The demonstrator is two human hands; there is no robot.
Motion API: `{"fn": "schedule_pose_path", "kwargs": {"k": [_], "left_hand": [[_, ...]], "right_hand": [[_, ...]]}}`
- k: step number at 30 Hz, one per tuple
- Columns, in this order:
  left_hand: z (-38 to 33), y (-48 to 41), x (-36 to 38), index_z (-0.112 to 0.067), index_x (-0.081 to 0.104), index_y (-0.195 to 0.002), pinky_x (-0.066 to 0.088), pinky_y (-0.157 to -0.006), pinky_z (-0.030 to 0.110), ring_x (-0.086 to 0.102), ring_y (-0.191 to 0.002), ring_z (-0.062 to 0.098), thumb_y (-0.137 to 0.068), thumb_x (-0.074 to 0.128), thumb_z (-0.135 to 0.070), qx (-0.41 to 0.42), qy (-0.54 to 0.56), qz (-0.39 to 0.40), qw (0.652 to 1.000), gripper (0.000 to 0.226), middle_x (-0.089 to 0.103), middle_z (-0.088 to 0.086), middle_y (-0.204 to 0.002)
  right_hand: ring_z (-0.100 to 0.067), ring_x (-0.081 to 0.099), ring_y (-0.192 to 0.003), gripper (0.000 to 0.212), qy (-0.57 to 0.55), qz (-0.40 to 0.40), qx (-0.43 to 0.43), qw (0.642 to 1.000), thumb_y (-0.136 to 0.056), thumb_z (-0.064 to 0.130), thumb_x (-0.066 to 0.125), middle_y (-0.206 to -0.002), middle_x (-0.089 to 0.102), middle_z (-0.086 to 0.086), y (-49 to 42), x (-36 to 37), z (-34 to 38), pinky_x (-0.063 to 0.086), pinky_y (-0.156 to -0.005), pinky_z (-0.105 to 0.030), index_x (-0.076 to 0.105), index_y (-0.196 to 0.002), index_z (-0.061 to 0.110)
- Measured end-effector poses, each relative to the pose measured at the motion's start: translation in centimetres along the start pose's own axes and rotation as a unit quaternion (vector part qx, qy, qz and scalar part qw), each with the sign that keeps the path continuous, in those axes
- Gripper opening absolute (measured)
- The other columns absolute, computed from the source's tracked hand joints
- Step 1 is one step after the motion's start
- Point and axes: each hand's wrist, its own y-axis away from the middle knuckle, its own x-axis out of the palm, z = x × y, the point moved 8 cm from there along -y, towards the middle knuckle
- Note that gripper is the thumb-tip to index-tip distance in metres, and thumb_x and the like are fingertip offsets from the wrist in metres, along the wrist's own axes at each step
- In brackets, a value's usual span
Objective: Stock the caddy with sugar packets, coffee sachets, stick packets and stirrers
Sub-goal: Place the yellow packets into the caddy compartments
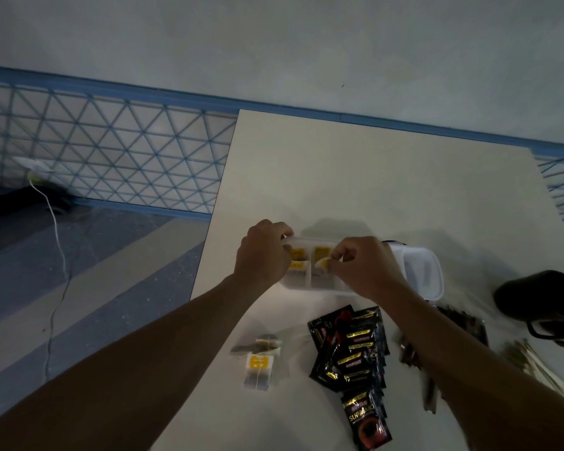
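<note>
Plastic caddy [319,287]: L hand [262,255] grips its end, R hand [365,268] pinches packet [322,263]. Tuck it flat w/ caddy steadied.

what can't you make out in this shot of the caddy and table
Head view only:
- White divided plastic caddy: left end hidden by the left hand, right compartments by the right hand.
- Brown stick packets: blurred, partly behind the right forearm.
- Pale wooden stirrers and black rounded object: cut off by the right edge.
- Yellow-labelled packet in the right fingers: print too small.
</note>
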Motion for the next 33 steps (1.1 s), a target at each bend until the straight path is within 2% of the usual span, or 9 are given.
{"fn": "schedule_pose_path", "kwargs": {"k": [4, 8, 12, 15, 17, 20, 24, 27, 33], "left_hand": [[-0.2, 0.2, -0.2, -0.018, 0.067, -0.116, 0.055, -0.078, 0.037, 0.063, -0.092, 0.023, -0.088, 0.066, -0.018, 0.001, -0.002, -0.002, 1.0, 0.028, 0.063, 0.005, -0.108], [-0.3, 0.4, -0.1, -0.019, 0.067, -0.115, 0.056, -0.079, 0.038, 0.062, -0.094, 0.024, -0.087, 0.066, -0.018, 0.001, -0.003, -0.004, 1.0, 0.028, 0.063, 0.005, -0.109], [-0.3, 0.5, -0.1, -0.018, 0.066, -0.117, 0.055, -0.08, 0.039, 0.062, -0.095, 0.024, -0.086, 0.067, -0.017, -0.004, 0.003, -0.001, 1.0, 0.03, 0.063, 0.006, -0.11], [-0.3, 0.4, -0.2, -0.018, 0.066, -0.117, 0.054, -0.078, 0.036, 0.062, -0.094, 0.024, -0.087, 0.067, -0.017, -0.005, 0.002, -0.004, 1.0, 0.03, 0.063, 0.006, -0.11], [-0.2, 0.5, -0.2, -0.018, 0.066, -0.117, 0.054, -0.077, 0.036, 0.062, -0.094, 0.024, -0.087, 0.067, -0.017, -0.005, 0.002, -0.004, 1.0, 0.03, 0.063, 0.006, -0.11], [0.1, 0.5, 0.0, -0.019, 0.066, -0.116, 0.055, -0.077, 0.037, 0.062, -0.093, 0.024, -0.087, 0.066, -0.017, -0.012, 0.004, 0.0, 1.0, 0.029, 0.063, 0.006, -0.109], [0.0, 0.5, 0.3, -0.02, 0.067, -0.112, 0.055, -0.076, 0.038, 0.062, -0.091, 0.026, -0.086, 0.065, -0.014, -0.01, 0.005, 0.005, 1.0, 0.027, 0.063, 0.004, -0.107], [-0.1, 0.4, 0.4, -0.022, 0.068, -0.11, 0.051, -0.072, 0.033, 0.061, -0.09, 0.025, -0.084, 0.065, -0.009, -0.012, 0.007, 0.008, 1.0, 0.029, 0.063, 0.003, -0.105], [0.0, 0.4, 0.5, -0.021, 0.069, -0.11, 0.047, -0.069, 0.03, 0.062, -0.088, 0.025, -0.083, 0.065, -0.007, -0.005, 0.009, 0.01, 1.0, 0.031, 0.064, 0.004, -0.103]], "right_hand": [[-0.009, 0.055, -0.061, 0.018, 0.043, 0.067, -0.03, 0.996, -0.07, 0.039, 0.084, -0.061, 0.061, 0.012, 0.3, 0.6, 0.5, 0.04, -0.056, -0.024, 0.068, -0.066, 0.03], [-0.018, 0.062, -0.08, 0.014, 0.107, 0.096, -0.048, 0.988, -0.078, 0.039, 0.078, -0.079, 0.071, 0.004, 0.7, 1.8, 1.3, 0.043, -0.065, -0.026, 0.077, -0.082, 0.025], [-0.02, 0.063, -0.075, 0.018, 0.115, 0.104, -0.024, 0.988, -0.082, 0.038, 0.071, -0.077, 0.069, 0.001, 0.9, 2.4, 1.3, 0.054, -0.066, -0.033, 0.076, -0.083, 0.02], [-0.024, 0.064, -0.068, 0.019, 0.104, 0.052, -0.008, 0.993, -0.079, 0.031, 0.061, -0.068, 0.068, -0.001, 0.8, 1.6, 1.1, 0.058, -0.063, -0.038, 0.072, -0.075, 0.017], [-0.023, 0.066, -0.073, 0.021, 0.111, 0.007, 0.005, 0.994, -0.079, 0.031, 0.059, -0.076, 0.072, 0.0, 0.8, 0.7, 1.0, 0.058, -0.063, -0.037, 0.076, -0.085, 0.02], [-0.026, 0.067, -0.082, 0.026, 0.148, -0.019, 0.012, 0.989, -0.084, 0.037, 0.061, -0.091, 0.074, -0.001, 0.9, 0.2, 1.3, 0.057, -0.071, -0.036, 0.076, -0.1, 0.024], [-0.03, 0.065, -0.09, 0.029, 0.243, 0.009, 0.009, 0.97, -0.086, 0.033, 0.06, -0.102, 0.068, -0.009, 0.9, 1.1, 2.1, 0.045, -0.067, -0.032, 0.07, -0.11, 0.021], [-0.029, 0.064, -0.093, 0.028, 0.258, 0.022, 0.021, 0.966, -0.087, 0.025, 0.059, -0.104, 0.065, -0.009, 0.8, 1.6, 2.2, 0.039, -0.067, -0.031, 0.066, -0.112, 0.017], [-0.03, 0.064, -0.092, 0.026, 0.248, 0.004, 0.017, 0.969, -0.086, 0.024, 0.06, -0.101, 0.067, -0.007, 0.3, 1.7, 1.9, 0.041, -0.066, -0.031, 0.069, -0.11, 0.026]]}}
